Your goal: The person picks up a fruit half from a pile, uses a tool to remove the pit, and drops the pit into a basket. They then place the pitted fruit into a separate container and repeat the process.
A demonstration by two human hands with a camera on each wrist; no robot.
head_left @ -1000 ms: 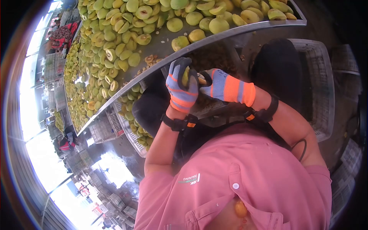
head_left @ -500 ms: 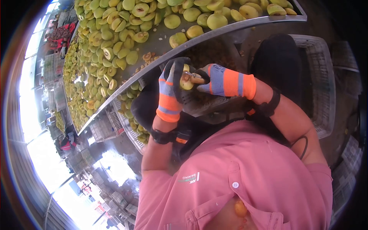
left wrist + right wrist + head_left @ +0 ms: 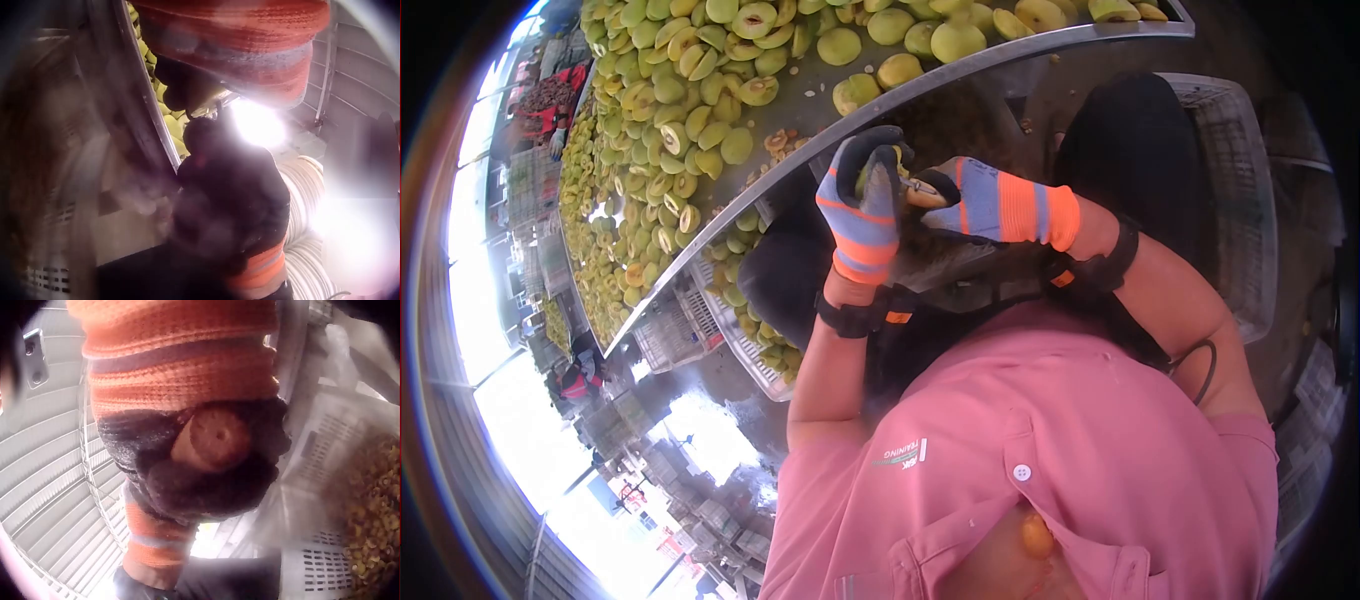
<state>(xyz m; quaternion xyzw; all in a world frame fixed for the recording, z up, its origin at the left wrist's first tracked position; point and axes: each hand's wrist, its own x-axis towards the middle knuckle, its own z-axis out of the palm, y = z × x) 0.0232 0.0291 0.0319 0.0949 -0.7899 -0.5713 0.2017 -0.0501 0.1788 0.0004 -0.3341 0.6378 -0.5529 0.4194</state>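
In the head view, the left hand (image 3: 862,215), in a grey-blue and orange glove, grips a green fruit (image 3: 862,181) mostly hidden by its fingers. The right hand (image 3: 992,203), gloved alike, curls round a tool with a wooden handle (image 3: 926,194), its front end at the fruit. The handle's round butt (image 3: 220,436) pokes out of the dark-palmed right hand (image 3: 200,481) in the right wrist view. The left wrist view is dim: the left hand's cuff (image 3: 250,47) is above, the right hand (image 3: 231,194) below, and their contact is unclear.
A metal-edged table (image 3: 1000,62) heaped with green fruit (image 3: 670,90) lies beyond the hands. One crate (image 3: 1250,210) stands at the right, another with fruit (image 3: 772,382) at the lower left. Small brown pieces (image 3: 375,512) fill a container below.
The left hand has turned, so the fruit's cut face that showed half a second ago is now mostly hidden. The right hand stays close beside it, still gripping the tool.
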